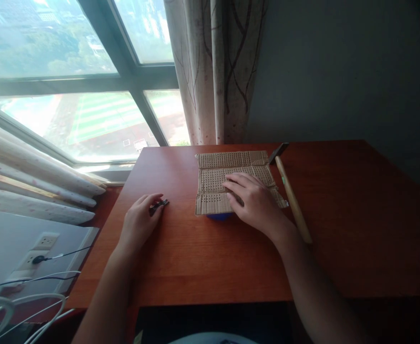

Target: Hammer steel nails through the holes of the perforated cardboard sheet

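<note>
- The board (215,208) lies on the table (203,267), in front of me, with a blue thing (219,217) showing under its near edge.
- What looks done: many rows of dark dots cover most of the board. I think they are holes, but from here I cannot be sure.
- What looks not done: the upper right corner seems to have no dots, and the near edge is a plain strip. My right hand hides a part, so I cannot count what is left.
- My left hand (140,217) is beside the board, to its left, with thumb and fingers closed around some dark pieces (162,204). They are apart from the board. If they are lifted from the table, I cannot tell.
- My right hand (255,198) is over the board, fingers bent, with the thumb a little away from them. Whether it grips something small, I cannot tell.
- The hammer (294,203) lies to the right of the board, and neither hand holds it, so I judge that no hammering is in progress.
</note>
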Motion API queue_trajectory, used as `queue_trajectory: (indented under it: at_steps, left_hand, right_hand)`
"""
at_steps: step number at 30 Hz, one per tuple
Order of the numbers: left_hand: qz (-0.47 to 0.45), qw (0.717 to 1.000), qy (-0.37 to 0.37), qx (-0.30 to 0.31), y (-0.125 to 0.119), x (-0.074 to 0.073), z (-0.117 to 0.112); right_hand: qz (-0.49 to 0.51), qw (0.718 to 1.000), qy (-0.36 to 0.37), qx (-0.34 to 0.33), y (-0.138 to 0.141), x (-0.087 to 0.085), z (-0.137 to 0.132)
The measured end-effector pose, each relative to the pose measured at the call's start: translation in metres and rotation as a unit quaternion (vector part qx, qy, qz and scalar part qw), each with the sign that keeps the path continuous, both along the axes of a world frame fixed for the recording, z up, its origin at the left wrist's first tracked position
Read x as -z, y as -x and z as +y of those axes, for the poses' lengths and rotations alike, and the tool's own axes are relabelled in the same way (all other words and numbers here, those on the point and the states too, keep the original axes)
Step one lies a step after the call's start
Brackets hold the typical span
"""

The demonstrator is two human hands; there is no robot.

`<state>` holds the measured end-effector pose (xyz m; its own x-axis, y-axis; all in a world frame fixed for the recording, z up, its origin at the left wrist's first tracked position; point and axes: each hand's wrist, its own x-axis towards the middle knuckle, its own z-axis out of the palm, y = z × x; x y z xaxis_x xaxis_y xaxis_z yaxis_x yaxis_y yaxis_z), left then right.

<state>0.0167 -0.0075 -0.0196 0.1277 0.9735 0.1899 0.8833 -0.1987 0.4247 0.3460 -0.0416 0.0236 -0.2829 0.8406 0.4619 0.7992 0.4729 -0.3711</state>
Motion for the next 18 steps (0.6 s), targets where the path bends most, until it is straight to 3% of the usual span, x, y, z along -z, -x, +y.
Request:
queue_trajectory:
  at_steps: [10,18]
  left_hand:
    - [-0.002,0.999,-0.015,0.051,-0.026,0.001,0.011]
    - [0.010,1.000,-0.016,0.024,-0.018,0.004,0.004]
  right_hand:
    - [0.003,1.000,-0.004,-0.003,0.000,0.002,0.001]
    - [0.008,1.000,0.001,-0.007,-0.001,0.002,0.001]
